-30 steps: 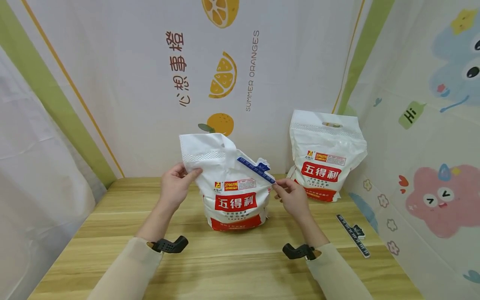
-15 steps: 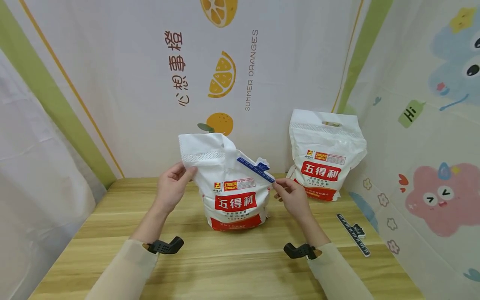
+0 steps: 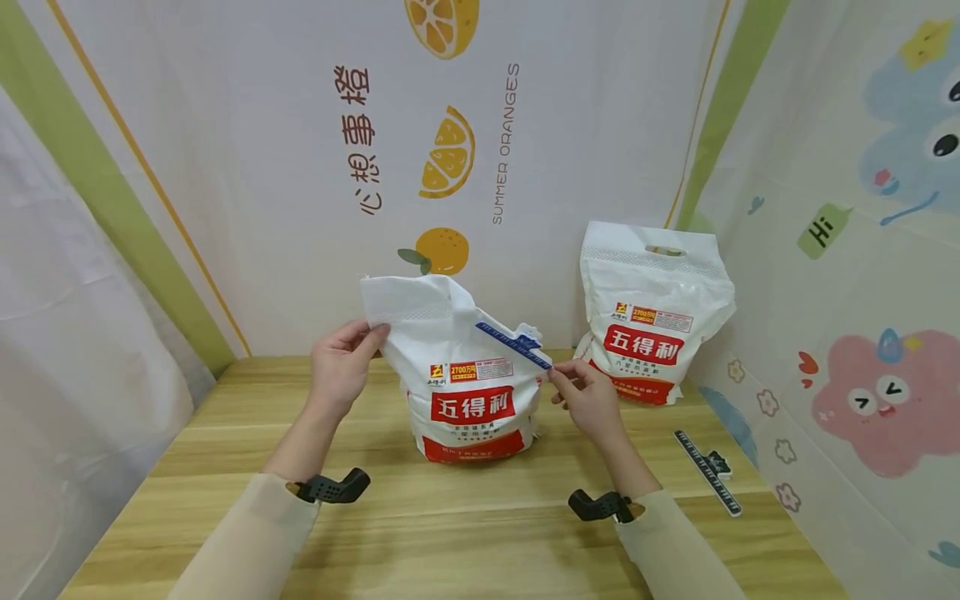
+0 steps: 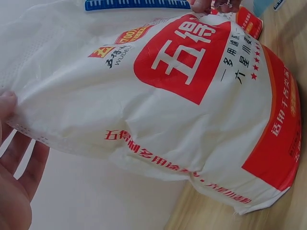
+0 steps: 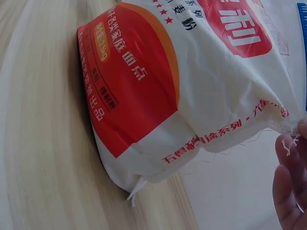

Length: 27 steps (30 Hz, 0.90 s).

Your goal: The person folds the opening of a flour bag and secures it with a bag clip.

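A white and red flour bag (image 3: 472, 425) stands upright on the wooden table. Its top right corner slopes down, with a blue sealing clip (image 3: 513, 344) lying slantwise along that edge. My left hand (image 3: 341, 362) pinches the bag's upper left edge between thumb and fingers; in the left wrist view the thumb (image 4: 6, 103) lies on the front and the fingers reach behind. With my right hand (image 3: 588, 396) I pinch the bag's right edge at the clip's lower end. In the right wrist view loose white threads (image 5: 289, 143) hang by the fingertips.
A second flour bag (image 3: 648, 333) with a handle hole stands at the back right. A dark sealing clip (image 3: 707, 472) lies on the table (image 3: 450, 533) at the right. Printed curtains (image 3: 285, 167) enclose the back and sides.
My left hand has shifted slightly left and up along the bag's edge. The bag's top left flap has tipped lower. My right hand stays at the clip's lower end.
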### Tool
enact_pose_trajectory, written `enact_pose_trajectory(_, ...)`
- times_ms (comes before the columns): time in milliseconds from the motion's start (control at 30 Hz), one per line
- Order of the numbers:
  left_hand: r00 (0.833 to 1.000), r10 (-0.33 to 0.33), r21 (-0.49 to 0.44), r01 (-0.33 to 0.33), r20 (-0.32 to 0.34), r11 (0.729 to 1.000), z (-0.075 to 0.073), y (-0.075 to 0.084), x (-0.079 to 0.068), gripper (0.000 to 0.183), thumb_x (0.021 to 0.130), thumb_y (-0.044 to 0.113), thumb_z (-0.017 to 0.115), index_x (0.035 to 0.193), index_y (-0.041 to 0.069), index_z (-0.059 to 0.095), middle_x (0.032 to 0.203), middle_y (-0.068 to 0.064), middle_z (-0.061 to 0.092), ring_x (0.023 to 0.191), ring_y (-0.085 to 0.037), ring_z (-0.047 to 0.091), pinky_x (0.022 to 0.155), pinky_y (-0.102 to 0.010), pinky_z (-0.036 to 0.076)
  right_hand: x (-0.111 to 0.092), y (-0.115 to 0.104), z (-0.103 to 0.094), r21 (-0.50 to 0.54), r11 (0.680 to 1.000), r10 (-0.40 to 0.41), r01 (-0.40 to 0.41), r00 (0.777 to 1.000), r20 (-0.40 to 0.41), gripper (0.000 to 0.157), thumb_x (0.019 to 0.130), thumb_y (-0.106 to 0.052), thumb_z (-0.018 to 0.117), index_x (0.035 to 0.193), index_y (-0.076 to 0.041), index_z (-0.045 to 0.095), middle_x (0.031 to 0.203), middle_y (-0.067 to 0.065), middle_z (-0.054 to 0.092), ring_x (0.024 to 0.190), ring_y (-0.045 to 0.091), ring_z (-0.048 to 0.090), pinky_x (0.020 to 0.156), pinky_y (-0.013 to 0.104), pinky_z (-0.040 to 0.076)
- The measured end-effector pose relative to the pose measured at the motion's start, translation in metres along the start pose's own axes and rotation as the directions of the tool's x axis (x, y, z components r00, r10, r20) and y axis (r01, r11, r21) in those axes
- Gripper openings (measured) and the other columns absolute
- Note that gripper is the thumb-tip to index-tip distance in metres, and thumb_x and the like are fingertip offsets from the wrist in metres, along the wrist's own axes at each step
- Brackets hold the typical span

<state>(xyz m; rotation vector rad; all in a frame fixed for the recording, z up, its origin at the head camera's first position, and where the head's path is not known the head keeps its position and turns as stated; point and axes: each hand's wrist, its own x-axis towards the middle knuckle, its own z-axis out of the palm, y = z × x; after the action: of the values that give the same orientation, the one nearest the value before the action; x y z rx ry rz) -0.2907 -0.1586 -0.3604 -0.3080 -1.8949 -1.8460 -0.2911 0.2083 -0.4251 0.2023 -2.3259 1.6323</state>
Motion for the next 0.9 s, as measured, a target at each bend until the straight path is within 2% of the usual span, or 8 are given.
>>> enact_pose_trajectory(200, 0.998, 0.014, 0.008, -0.015, 0.058, 1.0, -0.004, -0.002, 0.0, 0.034, 0.097, 0.023, 0.071, 0.122, -0.001, 0.071, 0.097, 0.006, 0.073, 0.083, -0.01, 0.069, 0.076, -0.025, 0.061, 0.003, 0.004, 0.0, 0.017, 1.0, 0.006, -0.006, 1.0, 0.018, 0.03, 0.097, -0.04, 0.069, 0.112, -0.015, 0.073, 0.101, 0.012, 0.073, 0.072, 0.02, 0.071, 0.065, 0.035, 0.061)
enact_pose_trajectory(367, 0.999, 0.014, -0.005, -0.014, 0.029, 1.0, -0.003, -0.001, 0.001, 0.031, 0.097, 0.018, 0.07, 0.119, -0.005, 0.072, 0.098, 0.01, 0.074, 0.083, -0.008, 0.07, 0.075, -0.025, 0.061, 0.002, 0.004, 0.002, 0.011, 1.0, -0.029, 0.029, 1.0, 0.01, 0.024, 0.098, -0.035, 0.069, 0.11, -0.014, 0.072, 0.1, 0.017, 0.072, 0.07, 0.022, 0.07, 0.062, 0.033, 0.06)
enact_pose_trajectory(467, 1.0, 0.02, -0.023, -0.02, -0.001, 1.0, -0.002, -0.001, 0.002, 0.028, 0.096, 0.013, 0.071, 0.115, -0.007, 0.073, 0.094, 0.011, 0.074, 0.081, -0.007, 0.071, 0.072, -0.024, 0.061, 0.001, 0.004, 0.002, -0.005, 0.999, -0.042, 0.042, 0.999, -0.001, 0.019, 0.099, -0.03, 0.068, 0.107, -0.014, 0.072, 0.101, 0.02, 0.072, 0.067, 0.021, 0.07, 0.06, 0.034, 0.059)
enact_pose_trajectory(533, 1.0, 0.029, -0.033, -0.029, -0.009, 0.999, -0.002, -0.001, 0.002, 0.026, 0.096, 0.011, 0.071, 0.113, -0.008, 0.073, 0.093, 0.011, 0.074, 0.081, -0.007, 0.071, 0.072, -0.024, 0.061, 0.0, 0.004, 0.002, -0.001, 0.999, -0.041, 0.04, 0.999, -0.004, 0.018, 0.099, -0.03, 0.068, 0.107, -0.014, 0.071, 0.102, 0.021, 0.072, 0.066, 0.02, 0.07, 0.062, 0.039, 0.061)
enact_pose_trajectory(600, 1.0, 0.029, -0.042, -0.03, -0.006, 0.999, -0.003, -0.002, 0.001, 0.026, 0.095, 0.011, 0.072, 0.112, -0.008, 0.073, 0.093, 0.009, 0.074, 0.081, -0.007, 0.071, 0.073, -0.024, 0.061, 0.0, 0.004, 0.002, 0.009, 0.999, -0.034, 0.034, 0.999, -0.001, 0.018, 0.099, -0.03, 0.068, 0.108, -0.014, 0.071, 0.103, 0.021, 0.072, 0.067, 0.019, 0.07, 0.066, 0.045, 0.061)
enact_pose_trajectory(667, 1.0, 0.026, -0.033, -0.025, 0.008, 0.999, -0.003, -0.002, 0.0, 0.028, 0.096, 0.014, 0.071, 0.115, -0.006, 0.073, 0.095, 0.007, 0.074, 0.081, -0.008, 0.07, 0.075, -0.025, 0.061, 0.0, 0.005, 0.003, 0.028, 0.999, -0.034, 0.034, 0.999, 0.002, 0.02, 0.099, -0.03, 0.068, 0.109, -0.013, 0.071, 0.103, 0.02, 0.072, 0.069, 0.019, 0.071, 0.069, 0.046, 0.062)
enact_pose_trajectory(800, 0.997, -0.018, -0.061, 0.022, 0.071, 0.998, -0.004, -0.006, -0.006, 0.04, 0.096, 0.016, 0.072, 0.132, 0.0, 0.064, 0.107, 0.001, 0.07, 0.09, -0.01, 0.068, 0.081, -0.023, 0.06, 0.001, 0.007, 0.005, 0.058, 0.998, -0.005, 0.003, 0.999, 0.032, 0.03, 0.099, -0.035, 0.068, 0.118, -0.011, 0.068, 0.108, 0.015, 0.071, 0.086, 0.021, 0.071, 0.077, 0.038, 0.061)
enact_pose_trajectory(900, 0.984, -0.079, -0.083, 0.093, 0.16, 0.992, 0.0, -0.015, -0.015, 0.061, 0.093, 0.013, 0.075, 0.148, 0.008, 0.048, 0.121, -0.002, 0.062, 0.104, -0.012, 0.066, 0.087, -0.023, 0.058, -0.001, 0.009, 0.01, 0.074, 0.994, 0.069, -0.077, 0.992, 0.103, 0.048, 0.094, -0.044, 0.071, 0.13, -0.014, 0.061, 0.12, 0.011, 0.067, 0.108, 0.025, 0.065, 0.091, 0.041, 0.057)
